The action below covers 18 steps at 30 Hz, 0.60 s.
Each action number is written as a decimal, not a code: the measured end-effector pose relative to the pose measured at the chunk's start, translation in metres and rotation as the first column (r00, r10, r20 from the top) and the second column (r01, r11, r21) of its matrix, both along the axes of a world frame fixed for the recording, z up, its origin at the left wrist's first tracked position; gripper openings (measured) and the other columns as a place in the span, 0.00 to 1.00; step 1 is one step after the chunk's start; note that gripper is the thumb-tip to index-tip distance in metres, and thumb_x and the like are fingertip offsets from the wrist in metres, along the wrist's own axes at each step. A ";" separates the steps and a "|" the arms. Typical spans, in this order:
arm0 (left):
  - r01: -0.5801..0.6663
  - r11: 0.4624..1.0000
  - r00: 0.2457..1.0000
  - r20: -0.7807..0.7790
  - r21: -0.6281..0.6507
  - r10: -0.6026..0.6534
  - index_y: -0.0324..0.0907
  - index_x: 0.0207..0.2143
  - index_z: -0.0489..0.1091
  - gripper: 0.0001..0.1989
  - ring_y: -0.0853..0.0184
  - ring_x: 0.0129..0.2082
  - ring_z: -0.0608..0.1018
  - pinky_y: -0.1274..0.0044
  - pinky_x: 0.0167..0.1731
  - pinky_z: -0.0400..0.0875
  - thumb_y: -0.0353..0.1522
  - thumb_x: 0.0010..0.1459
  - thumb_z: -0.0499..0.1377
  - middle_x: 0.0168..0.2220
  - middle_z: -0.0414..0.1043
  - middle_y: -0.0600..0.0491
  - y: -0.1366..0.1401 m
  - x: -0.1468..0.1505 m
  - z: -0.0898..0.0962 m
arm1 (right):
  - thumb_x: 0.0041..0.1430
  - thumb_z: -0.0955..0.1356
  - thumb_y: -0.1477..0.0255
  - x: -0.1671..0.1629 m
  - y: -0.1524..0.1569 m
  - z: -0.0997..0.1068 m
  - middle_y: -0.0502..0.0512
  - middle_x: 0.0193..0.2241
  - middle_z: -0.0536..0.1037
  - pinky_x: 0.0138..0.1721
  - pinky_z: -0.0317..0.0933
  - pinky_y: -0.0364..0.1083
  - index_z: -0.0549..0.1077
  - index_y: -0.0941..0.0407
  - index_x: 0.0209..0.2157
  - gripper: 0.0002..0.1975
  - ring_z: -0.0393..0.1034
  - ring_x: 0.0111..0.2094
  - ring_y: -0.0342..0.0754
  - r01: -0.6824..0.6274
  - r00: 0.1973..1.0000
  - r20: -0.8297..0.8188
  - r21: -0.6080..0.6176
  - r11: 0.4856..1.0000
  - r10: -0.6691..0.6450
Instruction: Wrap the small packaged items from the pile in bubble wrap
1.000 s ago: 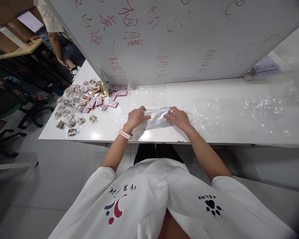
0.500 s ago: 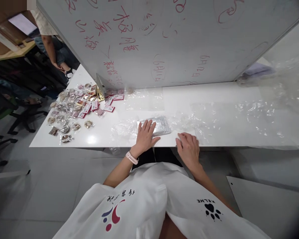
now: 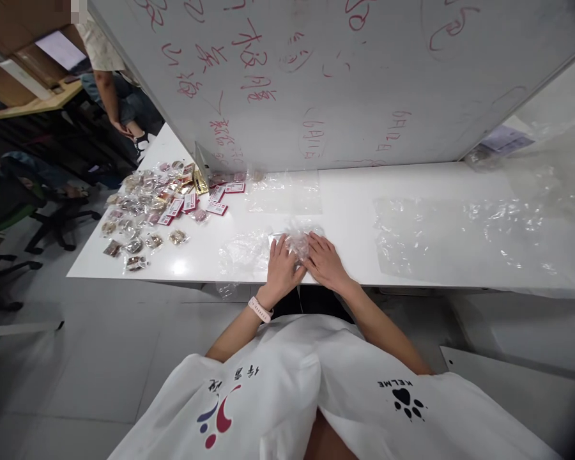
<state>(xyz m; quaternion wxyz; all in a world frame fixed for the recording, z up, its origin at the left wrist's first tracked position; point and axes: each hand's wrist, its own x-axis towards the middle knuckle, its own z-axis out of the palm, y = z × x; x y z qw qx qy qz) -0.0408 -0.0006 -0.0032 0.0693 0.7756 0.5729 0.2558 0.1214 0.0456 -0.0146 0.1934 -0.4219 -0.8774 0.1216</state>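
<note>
A silver foil packet (image 3: 276, 237) lies near the table's front edge, mostly hidden under crumpled clear plastic wrap (image 3: 298, 243) and my hands. My left hand (image 3: 282, 267) rests palm down on the packet's left part, its fingers stretched forward over it. From the right, my right hand (image 3: 326, 263) holds the folded-over wrap against the packet, fingers bent and pointing left. Both thumbs come close together at the near side. More of the same wrap (image 3: 242, 252) spreads out left of the packet.
Small wrapped items (image 3: 144, 204) and red-and-white labelled cards (image 3: 189, 203) crowd the table's left end. A whiteboard (image 3: 326, 83) with red writing stands along the back. Clear plastic sheets (image 3: 441, 236) cover the right side. Another person's arm (image 3: 108, 99) shows at upper left.
My right hand has moved left to the packet, bringing the right part of the wrap over it. My left hand stays on the packet. The view has shifted slightly.
</note>
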 end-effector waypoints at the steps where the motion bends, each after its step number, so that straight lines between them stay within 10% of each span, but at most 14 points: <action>1: -0.035 0.999 0.992 0.117 -0.008 0.036 0.42 0.52 0.71 0.16 0.52 0.66 0.62 0.53 0.65 0.56 0.35 0.63 0.56 0.59 0.68 0.42 -0.011 0.002 0.002 | 0.71 0.56 0.65 0.000 -0.001 0.000 0.60 0.66 0.60 0.66 0.45 0.58 0.67 0.58 0.61 0.24 0.47 0.69 0.55 0.005 1.000 0.016 -0.006 1.000 -0.005; 5: -0.091 0.939 0.692 0.657 -0.331 0.299 0.44 0.44 0.74 0.11 0.57 0.52 0.76 0.59 0.57 0.70 0.35 0.60 0.59 0.47 0.76 0.45 -0.057 0.000 0.015 | 0.71 0.56 0.65 0.003 0.000 0.000 0.59 0.67 0.59 0.64 0.47 0.59 0.67 0.55 0.62 0.23 0.48 0.68 0.56 0.009 0.999 0.043 -0.025 1.000 -0.008; 9: 0.144 0.731 -0.147 0.717 -0.667 0.682 0.37 0.44 0.71 0.13 0.57 0.51 0.78 0.63 0.53 0.75 0.32 0.56 0.61 0.47 0.75 0.41 -0.064 -0.028 0.038 | 0.72 0.56 0.64 0.003 0.001 -0.001 0.57 0.68 0.57 0.62 0.48 0.59 0.67 0.52 0.62 0.23 0.48 0.68 0.56 0.023 0.999 0.025 -0.035 0.999 -0.022; 11: 0.232 0.693 -0.401 0.582 -0.682 0.707 0.36 0.43 0.69 0.11 0.56 0.52 0.78 0.65 0.50 0.78 0.30 0.57 0.58 0.48 0.74 0.38 -0.053 -0.044 0.046 | 0.72 0.55 0.64 0.002 0.001 -0.002 0.56 0.68 0.57 0.61 0.48 0.59 0.69 0.51 0.61 0.22 0.48 0.68 0.56 0.023 1.000 0.015 -0.036 0.999 -0.023; 14: 0.068 0.726 -0.448 0.629 -0.684 0.635 0.40 0.40 0.66 0.07 0.62 0.49 0.79 0.71 0.48 0.79 0.29 0.58 0.58 0.45 0.74 0.43 -0.029 -0.053 0.049 | 0.72 0.55 0.63 0.002 0.001 -0.003 0.54 0.68 0.57 0.61 0.49 0.58 0.69 0.50 0.60 0.22 0.49 0.67 0.56 0.020 1.000 0.004 -0.046 0.999 -0.020; 18: -0.239 0.797 -0.093 0.830 -0.555 0.550 0.43 0.49 0.62 0.14 0.67 0.52 0.77 0.73 0.53 0.73 0.32 0.60 0.58 0.52 0.72 0.45 0.007 -0.036 0.041 | 0.72 0.56 0.62 0.002 0.001 -0.001 0.53 0.68 0.58 0.60 0.50 0.58 0.71 0.50 0.59 0.21 0.50 0.67 0.56 0.029 1.000 -0.006 -0.052 0.998 -0.030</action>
